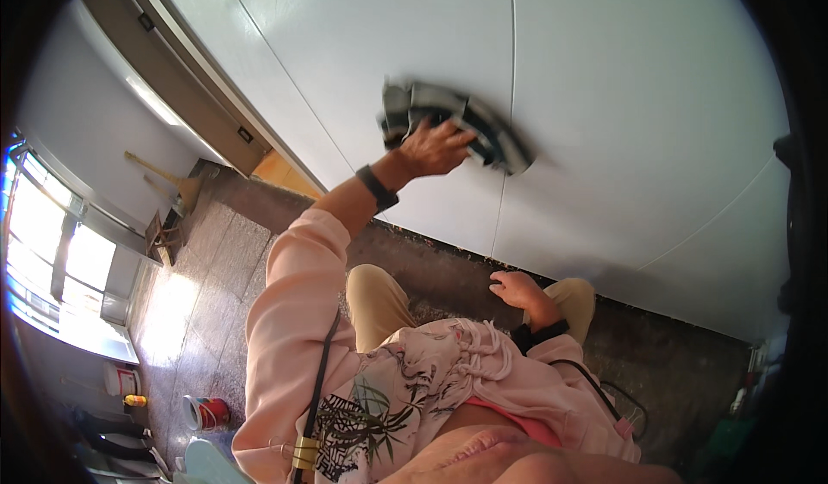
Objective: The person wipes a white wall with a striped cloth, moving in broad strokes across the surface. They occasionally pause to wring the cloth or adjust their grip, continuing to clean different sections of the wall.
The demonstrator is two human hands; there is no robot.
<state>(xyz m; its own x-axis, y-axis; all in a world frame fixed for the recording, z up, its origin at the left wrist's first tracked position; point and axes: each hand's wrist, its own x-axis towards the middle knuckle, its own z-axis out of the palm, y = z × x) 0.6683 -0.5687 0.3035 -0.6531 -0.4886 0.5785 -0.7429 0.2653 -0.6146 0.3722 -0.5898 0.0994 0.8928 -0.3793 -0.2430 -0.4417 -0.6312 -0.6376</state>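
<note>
My left hand point(440, 147) is shut on a dark checked cloth point(466, 112), blurred as if in motion. The cloth lies against a smooth white wall panel point(621, 96), beside a thin vertical seam. A black band circles my left wrist. Lower down, my right hand point(519, 290) is near my right knee and the foot of the panel. It holds nothing, and its fingers are loosely bent and apart. A dark band is on that wrist too. Both knees are bent in front of the panel.
A door frame point(194, 76) stands at the left. A broom point(187, 189) and a small wooden stool point(166, 238) are by the far wall. On the tiled floor stand a red bucket point(210, 413), a white bucket point(121, 379) and a yellow container point(135, 400). A bright window point(58, 238) is farther left.
</note>
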